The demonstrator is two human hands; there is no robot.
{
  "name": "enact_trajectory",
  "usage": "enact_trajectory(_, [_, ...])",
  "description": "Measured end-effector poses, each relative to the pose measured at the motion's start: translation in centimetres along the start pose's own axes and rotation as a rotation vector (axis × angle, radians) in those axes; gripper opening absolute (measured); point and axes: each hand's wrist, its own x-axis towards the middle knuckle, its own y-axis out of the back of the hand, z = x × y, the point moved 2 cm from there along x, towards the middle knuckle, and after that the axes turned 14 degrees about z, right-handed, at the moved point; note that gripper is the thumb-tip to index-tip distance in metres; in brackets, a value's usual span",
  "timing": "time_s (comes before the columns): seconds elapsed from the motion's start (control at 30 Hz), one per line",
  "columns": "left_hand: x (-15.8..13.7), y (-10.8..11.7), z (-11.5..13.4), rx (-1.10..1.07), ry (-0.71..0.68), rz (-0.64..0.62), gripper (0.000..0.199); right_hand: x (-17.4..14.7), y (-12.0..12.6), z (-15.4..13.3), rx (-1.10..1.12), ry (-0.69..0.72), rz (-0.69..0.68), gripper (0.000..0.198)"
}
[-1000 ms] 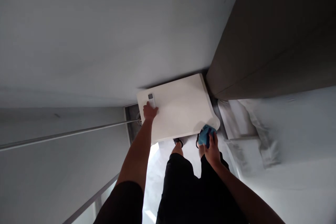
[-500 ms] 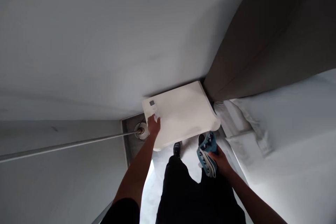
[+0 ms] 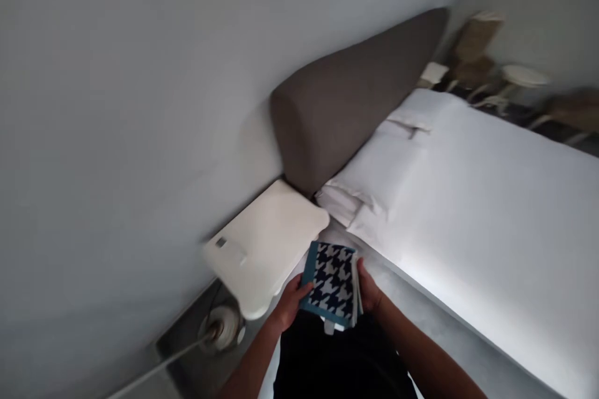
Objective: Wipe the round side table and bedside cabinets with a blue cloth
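In front of my lap is a folded cloth with a navy and pale grey houndstooth pattern, a teal border and a small tag at its lower edge. My left hand grips its left edge, thumb on top. On the opposite side my right hand is closed round the folded layers; most of those fingers are hidden. Beyond the cloth stands a white bedside table. A white remote with a dark screen lies on its left part, blurred.
To the right is a bed with white sheets, pillows and a grey-brown headboard. A lamp base with a pole stands on the floor at the left. Blurred chairs and a round white stool are at the far right.
My left hand has left the remote on the table and now holds the cloth too. The cloth has turned its patterned face up, and my view has swung right toward the bed.
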Motion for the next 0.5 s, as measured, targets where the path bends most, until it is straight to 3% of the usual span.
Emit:
enact_trajectory(0.1, [-0.7,-5.4,0.5,0.199,-0.07,-0.095,0.073,-5.1,3.8,-0.2,0.076,0.142,0.046,0.09])
enact_trajectory(0.23, [-2.4,-14.7,-3.4,0.435,-0.151,-0.29,0.07,-13.7,11.6,1.3,0.204,0.357,0.17,0.081])
enact_trajectory(0.3, [-3.4,-20.1,-6.9,0.542,-0.189,-0.375,0.067,-18.3,16.6,3.6,0.264,0.445,0.287,0.078])
enact_trajectory(0.4, [-5.4,-29.3,-13.8,0.754,-0.264,-0.491,0.063,-25.2,25.8,8.6,0.33,0.539,0.581,0.066])
enact_trajectory(0.5, [-10.1,-39.3,-21.5,0.948,-0.507,-0.529,0.064,-31.7,35.8,13.8,0.286,0.616,0.925,0.05])
